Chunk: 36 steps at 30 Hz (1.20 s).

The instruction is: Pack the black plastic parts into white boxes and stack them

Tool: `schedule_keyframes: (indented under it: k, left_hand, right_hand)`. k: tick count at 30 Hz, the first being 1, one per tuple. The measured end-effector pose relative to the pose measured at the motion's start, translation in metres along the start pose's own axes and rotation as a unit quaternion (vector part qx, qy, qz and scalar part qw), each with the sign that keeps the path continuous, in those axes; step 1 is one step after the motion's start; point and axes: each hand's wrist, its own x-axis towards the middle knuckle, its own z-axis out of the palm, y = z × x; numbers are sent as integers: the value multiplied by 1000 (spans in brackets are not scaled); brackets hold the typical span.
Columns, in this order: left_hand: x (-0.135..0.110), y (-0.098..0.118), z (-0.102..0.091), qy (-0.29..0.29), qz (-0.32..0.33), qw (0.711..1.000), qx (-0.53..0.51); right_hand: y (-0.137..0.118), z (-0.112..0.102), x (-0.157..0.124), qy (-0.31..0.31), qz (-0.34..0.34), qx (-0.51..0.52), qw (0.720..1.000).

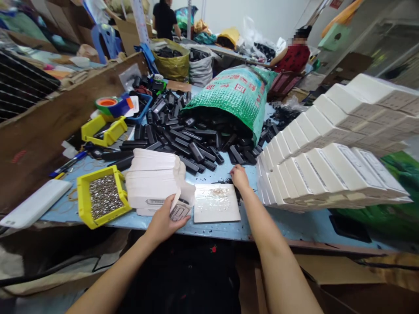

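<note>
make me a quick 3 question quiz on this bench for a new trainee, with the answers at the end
1. Multiple choice: what does the left hand hold?
a) a roll of tape
b) a small white box
c) a blue pen
2. True or false: the green sack lies on its side, with black parts at its open mouth.
3. Fill the gap: the small shiny pieces are in a bin coloured ____.

Key: 1. b; 2. true; 3. yellow
</note>
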Motion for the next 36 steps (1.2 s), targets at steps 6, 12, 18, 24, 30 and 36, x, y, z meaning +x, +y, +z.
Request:
schedule_keyframes:
  k: [6, 12, 18, 24, 30, 36]
  left_hand:
    - [6, -8, 4, -40, -4, 999, -14]
    - [2, -16, 14, -27, 43, 999, -5]
    - [11, -23, 17, -37, 109, 993, -8]
    - [19, -19, 20, -73, 40, 994, -69]
    - [24, -35, 28, -43, 58, 992, -100]
    - [16, -14, 25, 17, -15, 974, -224]
  right_hand:
    - [-53, 40, -75, -3, -44, 186, 982]
    - [-102, 63, -143, -18, -150, 160, 976]
    - [-83, 92, -139, -59, -31, 331, 941]
    - [-87, 110, -145, -105, -71, 360, 924]
    - [-84, 100, -148, -109, -155, 275, 943]
    - [-77, 71, -186, -144, -107, 113, 977]
